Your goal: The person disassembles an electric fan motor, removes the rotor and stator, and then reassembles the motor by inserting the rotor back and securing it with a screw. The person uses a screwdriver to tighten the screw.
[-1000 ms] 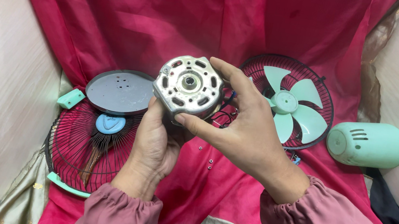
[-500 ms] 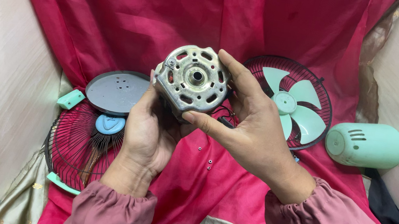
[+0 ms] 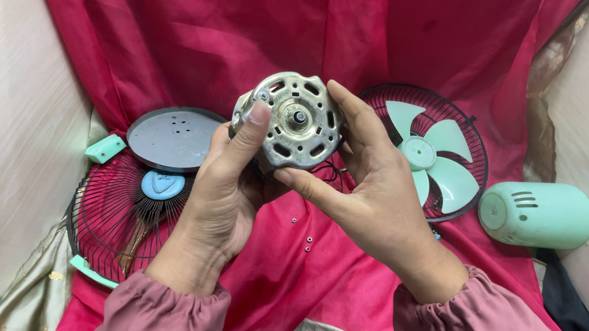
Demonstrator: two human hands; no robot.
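Observation:
A round silver fan motor with a shaft at its centre faces me, held up above a red cloth. My left hand grips its left side, thumb laid over the rim. My right hand holds its right and lower edge, fingers curled behind it. Dark wires hang under the motor. Both wrists wear pink sleeves.
A black wire fan guard with a blue cap lies at the left, a grey round plate above it. A second guard holds mint green blades at the right, beside a mint motor cover. Small screws lie on the cloth.
Both hands have tilted and raised the motor slightly. My left hand has shifted up its left side, thumb now over the rim.

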